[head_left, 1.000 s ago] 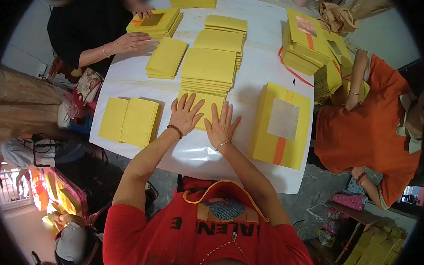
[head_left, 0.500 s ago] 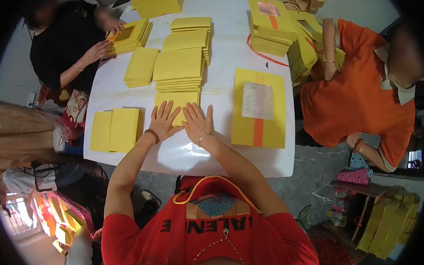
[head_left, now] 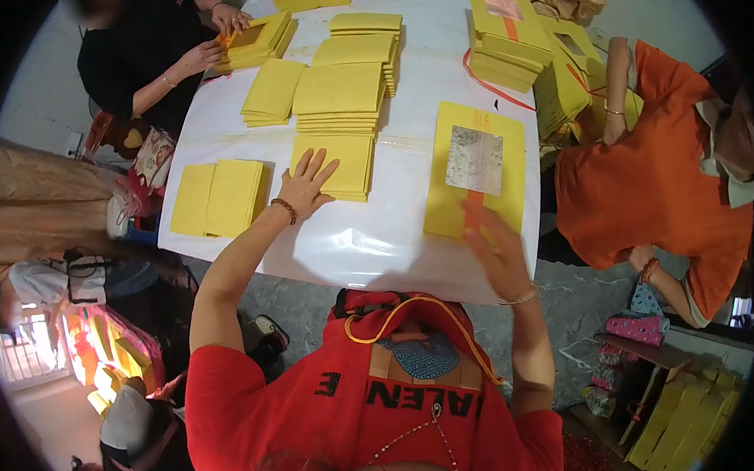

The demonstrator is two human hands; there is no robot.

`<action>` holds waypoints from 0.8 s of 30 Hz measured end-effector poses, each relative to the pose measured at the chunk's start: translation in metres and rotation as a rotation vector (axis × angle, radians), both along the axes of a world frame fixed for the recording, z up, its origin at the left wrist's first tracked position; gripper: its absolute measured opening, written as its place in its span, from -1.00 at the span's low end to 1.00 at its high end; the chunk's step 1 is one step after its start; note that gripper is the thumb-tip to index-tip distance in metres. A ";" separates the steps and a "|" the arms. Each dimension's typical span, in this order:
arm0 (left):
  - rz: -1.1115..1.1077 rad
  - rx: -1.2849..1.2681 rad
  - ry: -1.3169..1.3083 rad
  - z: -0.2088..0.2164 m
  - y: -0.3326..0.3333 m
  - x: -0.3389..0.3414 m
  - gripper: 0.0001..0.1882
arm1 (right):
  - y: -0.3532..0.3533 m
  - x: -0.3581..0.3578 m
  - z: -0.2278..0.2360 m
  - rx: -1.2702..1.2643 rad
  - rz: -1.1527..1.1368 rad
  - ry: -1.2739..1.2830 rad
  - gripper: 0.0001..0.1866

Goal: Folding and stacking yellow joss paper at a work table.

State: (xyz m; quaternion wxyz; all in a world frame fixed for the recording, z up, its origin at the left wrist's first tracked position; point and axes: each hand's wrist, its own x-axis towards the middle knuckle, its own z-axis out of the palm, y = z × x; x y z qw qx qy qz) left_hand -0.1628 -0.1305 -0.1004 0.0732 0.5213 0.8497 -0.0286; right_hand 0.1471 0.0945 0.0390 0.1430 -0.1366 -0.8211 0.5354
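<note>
My left hand (head_left: 307, 187) lies spread on the lower left part of a folded yellow paper stack (head_left: 346, 168), just in front of a taller, stepped pile of folded yellow paper (head_left: 340, 86). It grips nothing. My right hand (head_left: 497, 251), blurred by motion, hovers at the near edge of a flat yellow paper sheet (head_left: 515, 204) bearing a silver foil square (head_left: 476, 161) and an orange band. Its fingers look stretched out, with nothing visible in them. Whether they touch the sheet I cannot tell.
Folded yellow papers (head_left: 195, 198) lie at the table's near left, another bundle (head_left: 272, 92) farther back. A tall sheet stack (head_left: 507, 52) stands at the back right beside a red cord (head_left: 493, 87). One person in black (head_left: 133, 48) handles papers at left; another in orange (head_left: 640, 188) is at right.
My right hand has left the folded yellow stack and moved right to the foil-marked sheet. My left hand stays on the folded stack. The whole view has shifted somewhat.
</note>
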 end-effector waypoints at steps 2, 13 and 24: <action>0.038 -0.009 -0.018 0.004 0.005 0.005 -0.19 | 0.017 0.024 0.002 0.101 -0.141 0.036 -0.65; -0.024 -0.063 0.127 0.028 0.012 0.007 -0.14 | 0.063 0.039 -0.015 0.091 -0.383 0.039 -0.65; -0.275 0.629 -0.239 0.086 0.062 0.079 -0.52 | 0.080 0.020 -0.046 0.436 -0.123 0.137 -0.78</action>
